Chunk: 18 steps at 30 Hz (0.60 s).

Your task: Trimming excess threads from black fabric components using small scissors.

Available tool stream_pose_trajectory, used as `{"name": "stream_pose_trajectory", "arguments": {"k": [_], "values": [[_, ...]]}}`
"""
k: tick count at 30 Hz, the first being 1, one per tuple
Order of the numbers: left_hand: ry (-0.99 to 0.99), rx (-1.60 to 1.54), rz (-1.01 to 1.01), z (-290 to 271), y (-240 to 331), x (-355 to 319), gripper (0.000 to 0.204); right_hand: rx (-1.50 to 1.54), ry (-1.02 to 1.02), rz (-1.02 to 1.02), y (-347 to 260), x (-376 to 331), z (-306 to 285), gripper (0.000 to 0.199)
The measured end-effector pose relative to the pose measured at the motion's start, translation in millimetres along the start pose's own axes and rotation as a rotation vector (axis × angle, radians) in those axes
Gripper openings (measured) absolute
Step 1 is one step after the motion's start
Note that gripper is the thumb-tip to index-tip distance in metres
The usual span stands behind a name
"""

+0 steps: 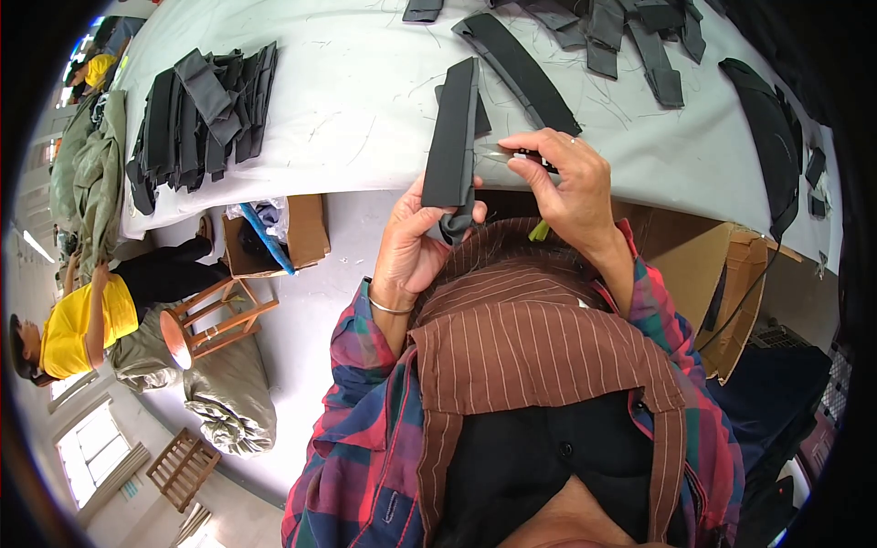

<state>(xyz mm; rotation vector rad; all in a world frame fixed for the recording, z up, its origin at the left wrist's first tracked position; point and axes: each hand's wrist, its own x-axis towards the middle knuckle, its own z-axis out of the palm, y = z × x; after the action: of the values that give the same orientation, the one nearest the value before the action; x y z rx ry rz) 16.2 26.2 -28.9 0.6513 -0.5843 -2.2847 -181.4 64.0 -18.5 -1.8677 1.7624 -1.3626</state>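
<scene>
My left hand [411,239] is closed on the lower end of a dark grey fabric strip [449,137], which stands up away from me at the table's front edge. Some cloth is bunched under the thumb at that end. My right hand [571,178] pinches small thread snips [534,157] with a dark handle; their metal tip points left toward the strip, apart from it. Beyond my hands another dark strip [521,75] lies slanted on the white-covered table [343,110]. A further dark piece shows partly behind the held strip.
At the left of the table is a pile of dark strips [196,119]; more pieces [630,36] lie at the far right. Loose threads are scattered about. A black curved item [766,137] rests at the right edge. Beside a wooden stool [210,324], a person in yellow [100,315] handles cloth.
</scene>
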Motion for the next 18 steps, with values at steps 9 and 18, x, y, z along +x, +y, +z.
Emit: {"name": "stream_pose_trajectory", "arguments": {"k": [9,18], "values": [[-0.007,-0.006,0.007,-0.3,-0.7,-0.6,0.041,0.021,-0.067,0.021,0.9,-1.6,-1.3,0.015],[-0.042,-0.016,-0.022,-4.7,-0.5,0.3,0.046,0.064,-0.048,0.032,3.3,-1.8,-2.1,0.011]]}}
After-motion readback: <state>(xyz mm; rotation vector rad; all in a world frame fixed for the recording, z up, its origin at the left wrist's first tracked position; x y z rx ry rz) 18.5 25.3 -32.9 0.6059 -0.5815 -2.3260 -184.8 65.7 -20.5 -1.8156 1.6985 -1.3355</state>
